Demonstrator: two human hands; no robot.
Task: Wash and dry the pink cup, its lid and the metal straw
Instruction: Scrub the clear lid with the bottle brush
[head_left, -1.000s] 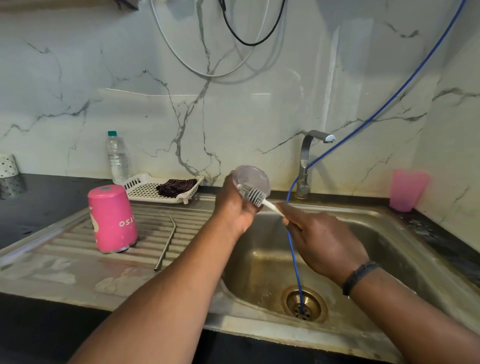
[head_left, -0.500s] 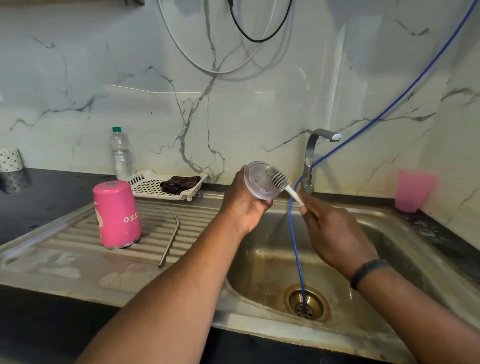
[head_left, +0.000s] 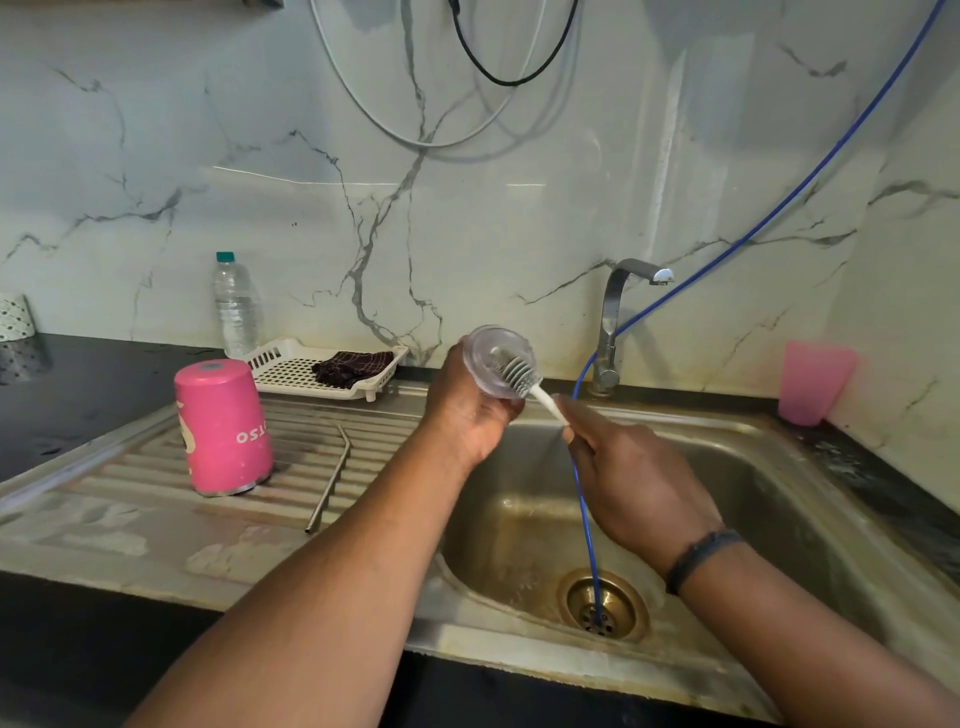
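The person is wearing no sleeves, both forearms showing bare, and is wearing a dark braided band (head_left: 702, 558) around the wrist above the right hand (head_left: 631, 480).

Over the steel sink basin (head_left: 779, 499), the left hand (head_left: 467, 410) holds the round clear plastic lid (head_left: 493, 358), with the white-handled bristle brush (head_left: 519, 371) against it, its handle in the right hand (head_left: 639, 483) just to the right. Left of the basin, on the ribbed steel drainboard (head_left: 130, 488), the pink cylindrical cup (head_left: 223, 426) stands upside down, the bent metal straw (head_left: 330, 478) lying beside it on its right. Behind them sit a white slotted plastic tray (head_left: 291, 371) holding a dark checked cloth (head_left: 353, 366), and a clear plastic water bottle (head_left: 235, 306). The steel tap (head_left: 613, 322) rises behind the basin; a thin blue hose (head_left: 584, 499) runs down into the drain (head_left: 602, 605). A translucent pink tumbler (head_left: 815, 382) stands at far right.
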